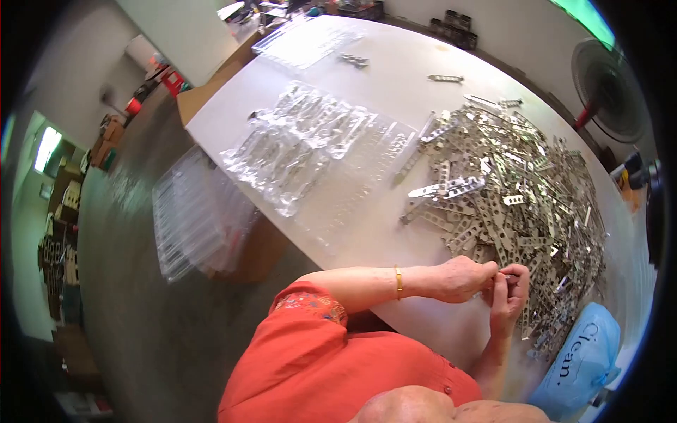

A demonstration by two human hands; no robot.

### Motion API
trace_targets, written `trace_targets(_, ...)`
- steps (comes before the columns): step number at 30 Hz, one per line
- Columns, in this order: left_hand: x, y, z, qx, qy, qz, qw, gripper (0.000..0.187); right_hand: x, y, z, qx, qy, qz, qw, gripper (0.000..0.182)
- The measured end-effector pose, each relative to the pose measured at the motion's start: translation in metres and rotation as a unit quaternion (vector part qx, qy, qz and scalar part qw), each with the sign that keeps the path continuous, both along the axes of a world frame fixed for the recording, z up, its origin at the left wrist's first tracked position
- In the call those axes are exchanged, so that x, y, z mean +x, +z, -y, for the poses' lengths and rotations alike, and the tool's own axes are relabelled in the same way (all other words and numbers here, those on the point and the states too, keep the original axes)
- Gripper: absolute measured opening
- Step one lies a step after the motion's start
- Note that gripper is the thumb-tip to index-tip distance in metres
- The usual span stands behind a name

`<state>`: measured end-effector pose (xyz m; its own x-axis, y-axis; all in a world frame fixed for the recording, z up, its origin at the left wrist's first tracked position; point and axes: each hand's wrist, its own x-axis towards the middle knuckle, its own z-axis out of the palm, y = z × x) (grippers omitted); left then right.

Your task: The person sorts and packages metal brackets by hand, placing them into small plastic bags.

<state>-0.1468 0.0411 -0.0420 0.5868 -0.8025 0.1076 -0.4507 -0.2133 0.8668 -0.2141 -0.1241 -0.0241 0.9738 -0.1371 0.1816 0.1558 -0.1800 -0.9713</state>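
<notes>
My left hand (462, 279), with a bracelet (399, 283) at its wrist, meets my right hand (510, 290) at the near edge of a heap of metal strips (522, 190). Both hands are closed, thumbs and fingers pinched together. A small shiny bit shows between the fingertips, too covered to name. The strips are flat and silvery, with rows of holes, and lie jumbled across the right of the table (367, 240). Some brighter strips (448, 188) rest on top at the heap's left side.
Clear plastic trays (296, 141) lie on the table left of the heap; more trays (197, 218) are stacked beside the table over a box. A blue bag (580, 359) marked "Clean" sits at the lower right. A fan (610, 92) stands beyond the table. Loose strips (446, 78) lie farther back.
</notes>
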Motion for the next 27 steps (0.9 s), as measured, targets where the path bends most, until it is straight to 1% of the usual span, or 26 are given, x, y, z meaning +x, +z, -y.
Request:
trace_targets(2, -0.002, 0.005, -0.001, 0.026, 0.021, 0.002, 0.999, 0.018, -0.001, -0.007, 0.005, 0.008, 0.0, 0.007, 1.0, 0.008)
trace_targets(3, -0.002, 0.003, -0.002, -0.011, 0.01, 0.012, 1.0, 0.019, -0.001, -0.015, 0.008, 0.001, -0.011, 0.006, 1.0, 0.006)
trace_targets(4, -0.002, 0.0, -0.001, -0.048, -0.003, 0.023, 0.999, 0.019, 0.002, -0.022, 0.007, -0.032, -0.029, 0.045, 0.998, 0.005)
trace_targets(5, -0.002, -0.005, 0.001, -0.069, 0.003, 0.027, 0.997, 0.019, 0.002, -0.023, 0.005, -0.026, -0.032, 0.045, 0.998, 0.005)
trace_targets(10, -0.002, -0.002, 0.0, -0.056, -0.002, 0.049, 0.997, 0.018, 0.0, -0.025, 0.005, -0.013, -0.043, 0.046, 0.998, 0.006)
trace_targets(12, -0.003, -0.006, 0.001, -0.072, -0.001, 0.06, 0.996, 0.018, -0.004, -0.029, 0.01, 0.009, -0.041, 0.017, 0.999, 0.005)
trace_targets(13, -0.003, -0.009, 0.003, -0.091, 0.001, 0.062, 0.994, 0.018, -0.003, -0.036, 0.012, 0.0, -0.063, 0.027, 0.998, 0.006)
trace_targets(16, -0.004, -0.009, 0.002, -0.068, -0.008, 0.052, 0.996, 0.018, -0.002, -0.04, 0.005, -0.032, -0.088, 0.072, 0.993, 0.006)
trace_targets(18, -0.004, -0.008, 0.002, -0.055, -0.02, 0.056, 0.997, 0.018, -0.003, -0.034, 0.0, -0.037, -0.102, 0.072, 0.991, 0.007)
trace_targets(20, -0.004, -0.012, 0.003, -0.064, -0.02, 0.056, 0.996, 0.018, -0.004, -0.034, -0.002, -0.04, -0.1, 0.087, 0.99, 0.007)
trace_targets(22, -0.004, -0.007, 0.002, -0.07, -0.029, 0.057, 0.995, 0.019, -0.008, -0.034, -0.002, -0.025, -0.106, 0.059, 0.992, 0.007)
trace_targets(24, -0.003, -0.004, 0.001, -0.045, -0.026, 0.055, 0.997, 0.02, -0.008, -0.03, -0.004, -0.031, -0.092, 0.086, 0.992, 0.008)
trace_targets(27, -0.003, -0.005, 0.001, -0.048, -0.033, 0.063, 0.996, 0.019, -0.011, -0.036, 0.001, -0.039, -0.081, 0.095, 0.991, 0.009)
